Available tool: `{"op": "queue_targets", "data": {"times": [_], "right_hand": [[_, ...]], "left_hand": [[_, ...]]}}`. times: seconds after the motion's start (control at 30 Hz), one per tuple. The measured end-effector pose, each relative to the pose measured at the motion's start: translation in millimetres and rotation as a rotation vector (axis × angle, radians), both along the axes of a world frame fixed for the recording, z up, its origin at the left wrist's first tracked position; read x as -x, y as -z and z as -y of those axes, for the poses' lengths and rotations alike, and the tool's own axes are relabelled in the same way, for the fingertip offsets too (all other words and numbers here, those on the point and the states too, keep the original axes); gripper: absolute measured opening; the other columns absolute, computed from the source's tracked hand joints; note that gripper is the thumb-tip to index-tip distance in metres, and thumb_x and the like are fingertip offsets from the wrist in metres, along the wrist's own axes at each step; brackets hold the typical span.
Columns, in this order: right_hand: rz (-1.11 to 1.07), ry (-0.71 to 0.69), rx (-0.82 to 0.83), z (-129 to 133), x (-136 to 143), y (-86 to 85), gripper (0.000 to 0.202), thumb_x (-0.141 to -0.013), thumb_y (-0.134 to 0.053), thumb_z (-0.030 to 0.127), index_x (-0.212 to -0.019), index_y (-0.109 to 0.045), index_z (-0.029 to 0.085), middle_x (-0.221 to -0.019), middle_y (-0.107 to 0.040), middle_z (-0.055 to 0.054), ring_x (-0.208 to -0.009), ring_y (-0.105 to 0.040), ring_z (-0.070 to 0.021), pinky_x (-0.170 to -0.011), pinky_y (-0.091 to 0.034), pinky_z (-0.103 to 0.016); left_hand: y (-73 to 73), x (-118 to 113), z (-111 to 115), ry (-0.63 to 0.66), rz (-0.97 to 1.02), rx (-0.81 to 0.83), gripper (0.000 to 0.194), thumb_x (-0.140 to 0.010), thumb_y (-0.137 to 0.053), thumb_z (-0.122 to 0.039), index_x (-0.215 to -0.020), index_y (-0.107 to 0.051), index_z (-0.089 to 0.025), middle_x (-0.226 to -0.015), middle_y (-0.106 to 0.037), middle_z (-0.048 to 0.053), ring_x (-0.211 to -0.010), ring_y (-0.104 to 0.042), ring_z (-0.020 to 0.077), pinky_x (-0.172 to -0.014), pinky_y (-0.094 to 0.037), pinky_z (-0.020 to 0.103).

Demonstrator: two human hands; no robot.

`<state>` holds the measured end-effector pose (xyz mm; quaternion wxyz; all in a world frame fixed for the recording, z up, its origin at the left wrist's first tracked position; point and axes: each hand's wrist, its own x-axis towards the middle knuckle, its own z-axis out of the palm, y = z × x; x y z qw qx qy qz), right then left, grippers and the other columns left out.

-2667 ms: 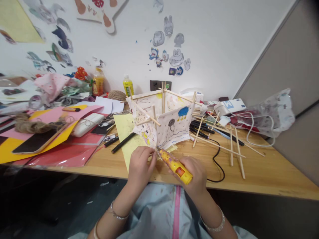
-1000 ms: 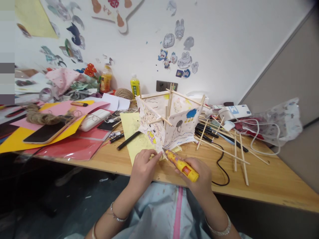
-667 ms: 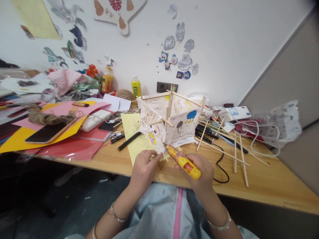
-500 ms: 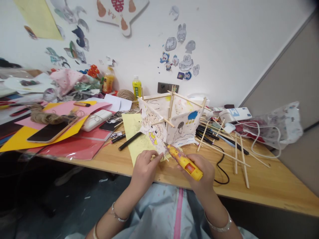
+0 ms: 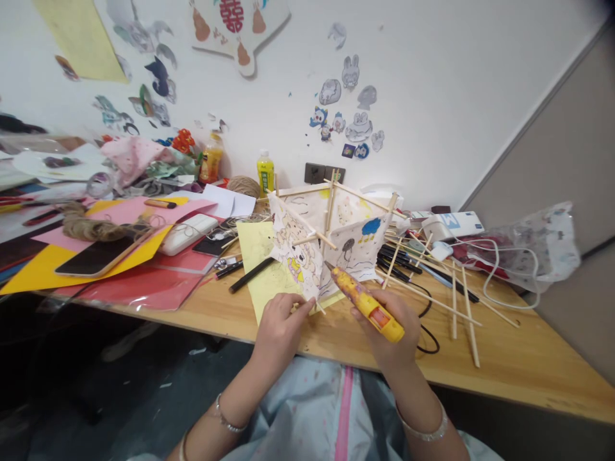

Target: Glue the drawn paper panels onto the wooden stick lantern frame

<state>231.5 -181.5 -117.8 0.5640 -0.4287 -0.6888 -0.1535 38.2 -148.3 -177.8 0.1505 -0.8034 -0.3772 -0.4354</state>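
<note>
A lantern-like frame of wooden sticks with drawn-on paper panels (image 5: pixel 358 246) stands on the desk in front of me. My left hand (image 5: pixel 283 320) pinches the lower corner of its front panel, near a stick end. In my right hand (image 5: pixel 394 326) is a yellow hot glue gun (image 5: pixel 368 304), its tip pointing up and left at the panel edge; whether the tip touches the paper I cannot tell. Yellow paper (image 5: pixel 254 256) lies partly under the frame. A black marker (image 5: pixel 251 275) rests across that sheet.
Loose wooden sticks (image 5: pixel 471 317), several black markers and a black cable (image 5: pixel 435 339) lie to the right. On the left are a phone (image 5: pixel 96 256), coloured paper, a white power bank (image 5: pixel 189 234) and twine. Two drink bottles (image 5: pixel 265 173) stand by the wall.
The glue gun in my right hand has shifted slightly right and up, its tip now higher along the panel edge. My left hand keeps its hold on the corner.
</note>
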Motion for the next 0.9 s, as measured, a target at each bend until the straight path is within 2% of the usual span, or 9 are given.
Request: {"op": "queue_targets", "data": {"times": [0.13, 0.3, 0.43, 0.7, 0.9], "right_hand": [[-0.067, -0.040, 0.015, -0.1, -2.4, -3.2, 0.011, -0.083, -0.062, 0.032, -0.085, -0.059, 0.022, -0.073, -0.069, -0.001, -0.064, -0.065, -0.0162, -0.057, -0.049, -0.026], [-0.001, -0.082, 0.019, 0.5, 1.7, -9.6, 0.018, -0.085, -0.059, 0.040, -0.083, -0.057, 0.022, -0.067, -0.066, 0.000, -0.058, -0.063, -0.0155, -0.052, -0.047, -0.025], [0.007, -0.040, 0.018, -4.2, 5.5, -10.8, 0.019, -0.084, -0.060, 0.040, -0.080, -0.057, 0.021, -0.064, -0.064, 0.001, -0.056, -0.061, -0.0148, -0.051, -0.045, -0.025], [-0.031, -0.031, -0.018, -9.2, 7.5, -9.8, 0.011, -0.081, -0.064, 0.029, -0.084, -0.057, 0.021, -0.069, -0.064, 0.001, -0.061, -0.061, -0.0145, -0.056, -0.046, -0.025], [-0.018, 0.064, -0.090, -8.9, 8.5, -15.6, 0.012, -0.082, -0.063, 0.033, -0.084, -0.058, 0.022, -0.068, -0.065, 0.000, -0.060, -0.062, -0.0161, -0.056, -0.047, -0.026]], "left_hand": [[1.0, -0.7, 0.7, 0.003, 0.015, -0.006, 0.025, -0.091, -0.043, -0.012, -0.105, -0.064, -0.017, -0.085, -0.060, 0.006, -0.076, -0.051, 0.0156, -0.062, -0.042, 0.028], [1.8, -0.6, 1.4, 0.008, 0.012, 0.019, 0.027, -0.092, -0.041, -0.013, -0.105, -0.064, -0.017, -0.084, -0.060, 0.006, -0.076, -0.052, 0.0161, -0.063, -0.043, 0.029], [3.1, -0.9, 1.7, 0.005, 0.025, 0.043, 0.026, -0.092, -0.043, -0.015, -0.105, -0.066, -0.017, -0.083, -0.061, 0.006, -0.076, -0.052, 0.0164, -0.063, -0.043, 0.029], [4.1, -1.4, 0.9, -0.009, 0.058, 0.052, 0.028, -0.093, -0.041, -0.018, -0.103, -0.067, -0.021, -0.082, -0.062, 0.005, -0.074, -0.053, 0.0160, -0.061, -0.043, 0.028], [1.6, -2.6, 1.4, -0.012, 0.045, 0.004, 0.028, -0.093, -0.040, -0.015, -0.102, -0.066, -0.018, -0.081, -0.061, 0.005, -0.072, -0.053, 0.0155, -0.060, -0.044, 0.028]]}}
